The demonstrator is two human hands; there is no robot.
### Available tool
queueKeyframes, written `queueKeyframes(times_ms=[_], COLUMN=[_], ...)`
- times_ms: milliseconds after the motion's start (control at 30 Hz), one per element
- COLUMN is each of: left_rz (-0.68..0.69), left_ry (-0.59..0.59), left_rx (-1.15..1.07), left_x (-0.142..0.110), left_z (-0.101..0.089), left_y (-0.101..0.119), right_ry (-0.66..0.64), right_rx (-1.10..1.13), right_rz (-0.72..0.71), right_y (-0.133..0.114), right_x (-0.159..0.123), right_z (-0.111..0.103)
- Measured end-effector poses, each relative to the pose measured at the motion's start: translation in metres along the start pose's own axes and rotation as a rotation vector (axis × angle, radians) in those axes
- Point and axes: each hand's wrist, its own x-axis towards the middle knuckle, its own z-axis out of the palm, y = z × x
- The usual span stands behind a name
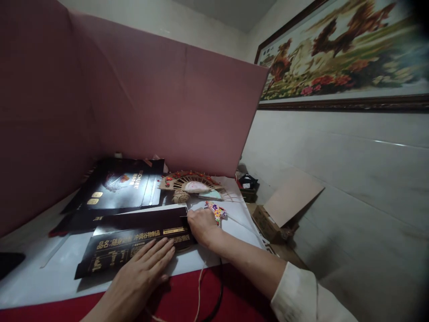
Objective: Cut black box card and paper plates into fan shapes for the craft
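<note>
A black folded card with gold printed characters lies across the white sheet in front of me. My left hand rests flat on its lower edge, fingers stretched out side by side. At the card's right end is my right hand, its fingers pinched together near the top corner. A thin pale line shows at those fingertips, too small to name. Just beyond the right hand lies a small piece with multicoloured dots, partly hidden by it. Behind the card sit a ball of twine and a fan-shaped craft piece with red beads.
A large glossy black box panel lies at the back left. Pink boards stand behind and to the left. A loose cord trails over the red cloth at the front. Right of the table is a cardboard box.
</note>
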Motion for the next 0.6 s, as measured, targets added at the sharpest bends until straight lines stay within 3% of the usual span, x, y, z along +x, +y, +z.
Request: queueKeyframes(times_ms=[200, 300, 367, 433, 500, 600], left_rz=[-0.169, -0.183, -0.182, -0.164, -0.147, -0.124], left_ry=[-0.084, -0.13, -0.125, -0.101, -0.083, -0.059], left_rx=[-0.218, -0.227, -0.244, -0.257, -0.241, -0.186], left_x=[-0.009, -0.009, -0.006, -0.004, -0.002, -0.001], left_z=[0.009, 0.008, 0.007, 0.006, 0.006, 0.003], left_y=[-0.002, -0.002, -0.001, -0.001, -0.001, -0.002], right_ry=[0.049, 0.203, 0.435, 0.484, 0.391, 0.294], right_rx=[0.047, 0.029, 0.05, 0.13, 0.198, 0.218], right_rz=[0.188, 0.204, -0.053, -0.394, -0.483, -0.494], right_y=[0.012, 0.003, -0.01, -0.024, -0.033, -0.035], right_x=[-0.007, -0.026, -0.042, -0.056, -0.065, -0.07], right_z=[-0.012, -0.019, -0.014, -0.001, 0.017, 0.037])
